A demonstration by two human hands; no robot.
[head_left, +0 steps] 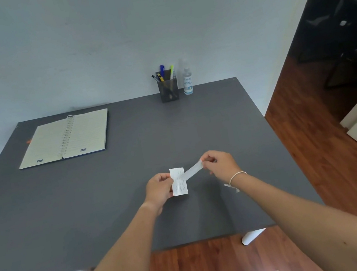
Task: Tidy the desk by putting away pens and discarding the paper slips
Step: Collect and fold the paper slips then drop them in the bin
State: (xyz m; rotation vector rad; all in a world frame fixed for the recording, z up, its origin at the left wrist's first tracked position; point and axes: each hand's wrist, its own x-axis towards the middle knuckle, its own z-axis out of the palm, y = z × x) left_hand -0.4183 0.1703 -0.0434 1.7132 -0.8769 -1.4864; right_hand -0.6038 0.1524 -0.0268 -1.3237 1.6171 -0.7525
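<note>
paper slips (178,181) | held above surface (132,179), between both hands | left hand (158,190) fingers pinch upright slip's left edge | right hand (220,163) fingers pinch long strip's far end, strip runs left toward other slip | pens (164,75) already in cup

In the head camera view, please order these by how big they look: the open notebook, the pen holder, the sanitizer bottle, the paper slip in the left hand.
1. Open notebook, clearly largest.
2. Paper slip held by the left hand and pen holder: similar in the picture; the slip is nearer, so unranked.
3. Sanitizer bottle, narrowest.
</note>
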